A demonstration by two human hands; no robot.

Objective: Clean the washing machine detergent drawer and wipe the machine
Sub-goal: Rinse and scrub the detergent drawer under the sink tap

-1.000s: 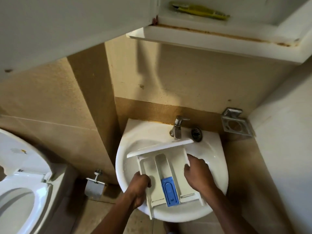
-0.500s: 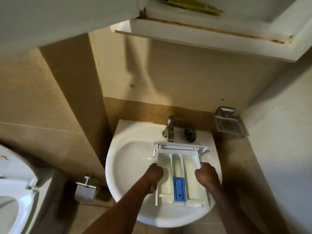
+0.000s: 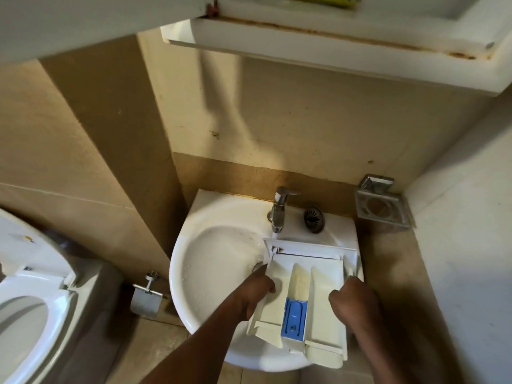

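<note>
Head view: detergent drawer (image 3: 325, 281) has shifted rightward.

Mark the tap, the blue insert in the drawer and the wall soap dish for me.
tap (image 3: 279, 210), head view, on its chrome body.
blue insert (image 3: 294, 318), head view, middle of its blue face.
soap dish (image 3: 378, 207), head view, on its bare base.

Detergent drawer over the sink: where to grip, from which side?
Take the detergent drawer by its two long side walls, mid-length, coming from the left and right. It is a long open tray with thin upright walls; the left hand and right hand hold it so, leaving the compartments open to the tap.
</note>
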